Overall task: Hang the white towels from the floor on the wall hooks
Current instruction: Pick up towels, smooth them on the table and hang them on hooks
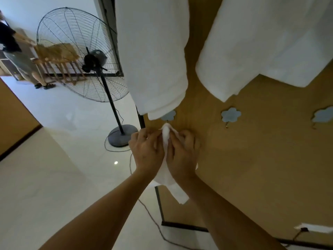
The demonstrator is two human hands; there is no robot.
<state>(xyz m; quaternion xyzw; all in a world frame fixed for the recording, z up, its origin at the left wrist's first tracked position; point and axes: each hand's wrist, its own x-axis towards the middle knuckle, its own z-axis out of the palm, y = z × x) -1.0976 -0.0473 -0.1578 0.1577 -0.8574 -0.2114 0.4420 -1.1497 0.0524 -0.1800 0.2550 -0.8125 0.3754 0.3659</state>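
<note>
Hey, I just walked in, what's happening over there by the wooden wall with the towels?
A person is holding a small white towel against the tan wooden wall, the left hand and right hand both gripping its bunched top just below the leftmost blue flower-shaped wall hook. It does not look hooked yet. Two larger white towels already hang higher on the wall. Two more blue flower hooks to the right are free. A black standing fan stands on the floor nearby.

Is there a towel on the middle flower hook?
No, the middle flower hook is bare; both hands hold a towel by the left hook.
</note>
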